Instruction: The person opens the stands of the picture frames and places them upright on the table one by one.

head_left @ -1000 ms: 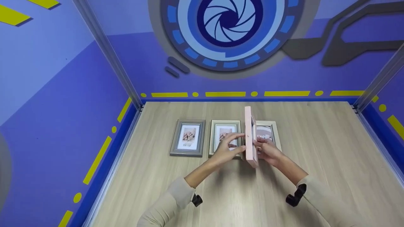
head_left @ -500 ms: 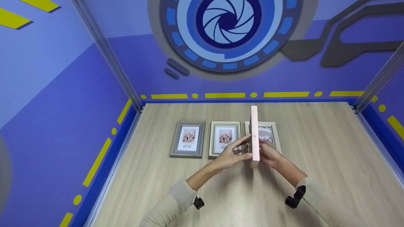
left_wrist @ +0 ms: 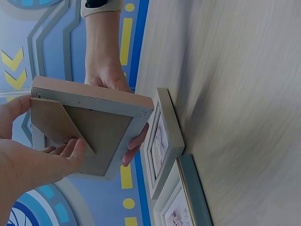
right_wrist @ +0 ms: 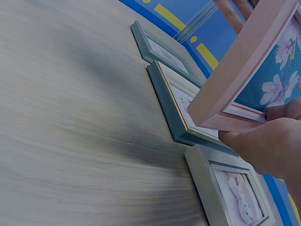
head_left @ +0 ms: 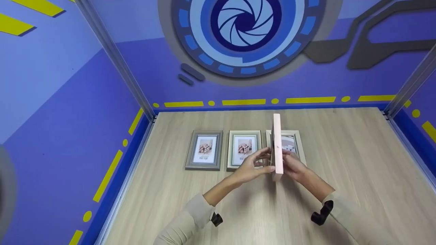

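A pink picture frame (head_left: 278,146) is held up off the table, edge-on in the head view. Its front, with pale flowers on blue, shows in the right wrist view. My right hand (head_left: 295,166) grips it from the right, thumb near the lower corner of the front. Behind it, my left hand (head_left: 250,167) holds the brown stand (left_wrist: 56,120), thumb and forefinger spread and the other fingers curled at the flap's edge. In the left wrist view the flap leans out from the backing at a slant.
Three picture frames lie face up in a row: a grey one (head_left: 204,149), a champagne one (head_left: 244,144) and a cream one (head_left: 289,143) partly hidden behind the pink frame. Blue patterned panels (head_left: 218,92) wall in the wooden table (head_left: 163,204).
The pink frame has shifted slightly right and turned, from showing some of its front to standing edge-on. My left hand has followed it to the right and come onto its back.
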Motion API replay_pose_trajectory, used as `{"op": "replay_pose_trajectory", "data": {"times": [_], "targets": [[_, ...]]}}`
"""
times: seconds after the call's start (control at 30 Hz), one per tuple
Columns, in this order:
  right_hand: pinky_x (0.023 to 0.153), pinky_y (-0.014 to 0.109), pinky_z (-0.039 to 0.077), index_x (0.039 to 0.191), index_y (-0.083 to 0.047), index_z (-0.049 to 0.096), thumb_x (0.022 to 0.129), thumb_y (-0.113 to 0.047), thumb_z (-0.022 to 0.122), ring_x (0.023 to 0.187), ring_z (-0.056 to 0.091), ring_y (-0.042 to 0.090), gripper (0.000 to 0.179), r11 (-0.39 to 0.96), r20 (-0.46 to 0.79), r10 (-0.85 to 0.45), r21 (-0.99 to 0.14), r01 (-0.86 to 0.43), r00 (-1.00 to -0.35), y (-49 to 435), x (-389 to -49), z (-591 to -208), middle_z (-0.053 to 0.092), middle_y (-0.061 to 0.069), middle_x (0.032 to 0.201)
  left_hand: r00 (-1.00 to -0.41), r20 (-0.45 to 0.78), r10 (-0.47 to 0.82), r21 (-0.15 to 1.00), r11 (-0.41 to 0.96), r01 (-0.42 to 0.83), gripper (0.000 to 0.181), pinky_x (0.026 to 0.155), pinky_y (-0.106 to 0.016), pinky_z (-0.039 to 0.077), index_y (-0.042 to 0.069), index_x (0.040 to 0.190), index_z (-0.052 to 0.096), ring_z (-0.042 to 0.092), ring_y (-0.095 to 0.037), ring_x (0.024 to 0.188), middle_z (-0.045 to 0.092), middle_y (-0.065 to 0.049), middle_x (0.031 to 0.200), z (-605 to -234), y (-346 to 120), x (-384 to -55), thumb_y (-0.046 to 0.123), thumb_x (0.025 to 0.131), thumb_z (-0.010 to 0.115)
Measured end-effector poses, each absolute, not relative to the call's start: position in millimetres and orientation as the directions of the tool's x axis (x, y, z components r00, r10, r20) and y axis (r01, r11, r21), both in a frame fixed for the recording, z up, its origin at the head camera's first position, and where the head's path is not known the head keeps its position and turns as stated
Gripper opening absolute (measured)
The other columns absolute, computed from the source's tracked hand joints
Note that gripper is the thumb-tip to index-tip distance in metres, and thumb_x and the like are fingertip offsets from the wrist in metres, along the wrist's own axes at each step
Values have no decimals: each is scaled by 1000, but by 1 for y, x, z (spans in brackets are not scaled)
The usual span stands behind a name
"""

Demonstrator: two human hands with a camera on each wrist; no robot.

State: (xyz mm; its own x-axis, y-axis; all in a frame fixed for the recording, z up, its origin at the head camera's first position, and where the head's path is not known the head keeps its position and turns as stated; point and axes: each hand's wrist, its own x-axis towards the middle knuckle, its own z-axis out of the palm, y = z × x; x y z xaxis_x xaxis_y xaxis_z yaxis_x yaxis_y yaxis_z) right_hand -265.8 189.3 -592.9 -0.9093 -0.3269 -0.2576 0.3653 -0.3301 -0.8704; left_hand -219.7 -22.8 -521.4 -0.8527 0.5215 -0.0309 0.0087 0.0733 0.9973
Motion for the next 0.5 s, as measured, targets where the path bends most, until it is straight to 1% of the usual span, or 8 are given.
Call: {"op": "replay_pose_trajectory", "data": {"times": [0.1,0.17,0.33,0.4,0.5], "targets": [[86,27,58,115,-11,63,107,-4,36,98,67,11,29,-335,-266,-336,-863,379,-904,193,-265,-594,71,-2,103,-848,-63,526,996,87,-20,66,103,-32,55,5,154,43,59,-34,130,54,-17,149,-521,-23,-220,10,94,71],[86,27,58,115,-13,64,108,-5,37,99,67,12,29,-346,-272,-340,-854,389,-900,194,-265,-594,71,-2,105,-844,-72,531,996,86,-31,64,100,-31,57,5,152,46,61,-36,128,55,-17,149,-522,-24,-220,8,94,71],[85,26,58,110,-15,68,108,-5,38,98,67,12,31,-379,-270,-365,-831,407,-891,195,-266,-595,71,-2,104,-839,-78,539,995,99,-29,64,97,-31,58,5,152,47,66,-32,121,54,-16,150,-523,-29,-222,6,92,72],[85,26,58,108,-17,68,108,-4,38,98,67,11,33,-379,-271,-364,-831,407,-891,194,-266,-595,71,-2,104,-840,-75,538,994,107,-20,64,96,-30,59,5,151,47,68,-29,118,55,-16,149,-523,-30,-223,6,92,72],[86,27,59,111,-15,67,108,-4,36,100,68,11,33,-367,-272,-355,-839,401,-894,193,-266,-596,72,-2,106,-841,-68,537,993,115,-7,64,94,-29,59,5,151,48,69,-26,114,57,-16,146,-523,-30,-224,7,91,71]]}}
